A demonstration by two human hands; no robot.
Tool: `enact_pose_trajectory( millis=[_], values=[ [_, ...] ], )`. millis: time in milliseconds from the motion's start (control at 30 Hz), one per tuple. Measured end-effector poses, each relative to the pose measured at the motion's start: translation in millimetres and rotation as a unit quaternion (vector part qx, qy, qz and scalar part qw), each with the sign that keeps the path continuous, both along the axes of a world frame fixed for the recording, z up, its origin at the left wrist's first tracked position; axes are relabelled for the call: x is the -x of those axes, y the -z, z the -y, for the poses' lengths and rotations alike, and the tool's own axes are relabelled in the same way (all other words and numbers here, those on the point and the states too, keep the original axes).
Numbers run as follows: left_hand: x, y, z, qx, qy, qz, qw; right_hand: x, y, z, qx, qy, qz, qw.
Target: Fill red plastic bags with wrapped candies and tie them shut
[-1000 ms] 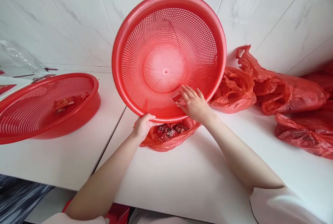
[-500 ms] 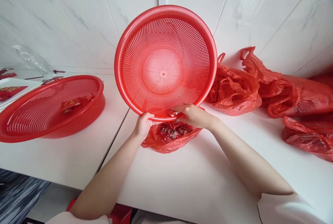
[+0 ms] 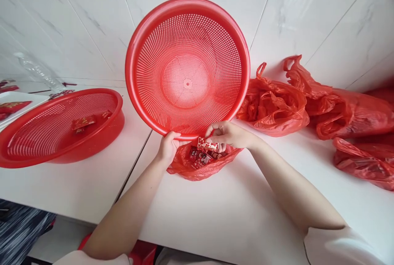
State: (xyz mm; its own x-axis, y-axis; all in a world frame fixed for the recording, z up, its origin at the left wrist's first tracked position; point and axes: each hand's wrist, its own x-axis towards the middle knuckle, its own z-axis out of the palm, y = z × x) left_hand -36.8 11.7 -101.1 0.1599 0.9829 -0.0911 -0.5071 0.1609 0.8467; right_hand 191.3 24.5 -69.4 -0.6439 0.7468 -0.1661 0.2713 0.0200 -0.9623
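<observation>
A red plastic colander basket (image 3: 186, 82) is tipped up on its side, its empty inside facing me. My left hand (image 3: 169, 148) grips its lower rim, thumb over the edge. Just below that rim lies an open red plastic bag (image 3: 200, 172) with several dark red printed packets (image 3: 200, 158) in it. My right hand (image 3: 226, 135) is closed on a small red-and-gold packet (image 3: 207, 144), held over the bag's mouth beside the basket's rim. The writing on the packets is too small to read.
A second red basket (image 3: 118, 121) with a few red packets (image 3: 83, 123) inside stands at left. Behind it are a white tray (image 3: 40, 100) and a clear plastic bottle (image 3: 40, 72). Red plastic bags (image 3: 273, 104) line the right side by the tiled wall.
The tipped basket has shifted slightly up and left. My right hand has come out from its lower rim, bringing the red-and-gold packet over the bag.
</observation>
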Motion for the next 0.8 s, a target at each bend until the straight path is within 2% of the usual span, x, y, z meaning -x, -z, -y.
enact_pose_trajectory(
  millis=[167, 233, 300, 400, 467, 533, 633, 800],
  values=[
    [3, -1.1, -2, -0.035, -0.019, 0.021, 0.999, 2, 5.2, 2, -0.029, -0.05, 0.027, 0.998],
    [4, -2.7, -3, -0.038, -0.022, 0.024, 0.999, 2, 7.7, 2, -0.087, -0.068, 0.056, 0.992],
    [3, -4.1, -3, -0.041, -0.037, 0.022, 0.998, 2, 8.8, 1, -0.184, -0.058, 0.103, 0.976],
    [3, -4.9, -4, -0.048, -0.057, 0.02, 0.997, 0, 7.2, 0, -0.273, -0.004, 0.142, 0.952],
    [3, -5.0, -4, -0.049, -0.057, 0.02, 0.997, -2, 5.1, -2, -0.277, 0.04, 0.141, 0.95],
    [3, -5.1, -4, -0.047, -0.061, 0.018, 0.997, -3, 3.8, -4, -0.286, 0.113, 0.126, 0.943],
    [5, -5.7, -4, -0.042, -0.069, 0.026, 0.996, -4, 4.2, -6, -0.312, 0.221, 0.084, 0.92],
    [11, -8.8, -6, -0.037, -0.007, 0.007, 0.999, -3, 4.2, -7, -0.429, 0.238, 0.077, 0.868]
  ],
)
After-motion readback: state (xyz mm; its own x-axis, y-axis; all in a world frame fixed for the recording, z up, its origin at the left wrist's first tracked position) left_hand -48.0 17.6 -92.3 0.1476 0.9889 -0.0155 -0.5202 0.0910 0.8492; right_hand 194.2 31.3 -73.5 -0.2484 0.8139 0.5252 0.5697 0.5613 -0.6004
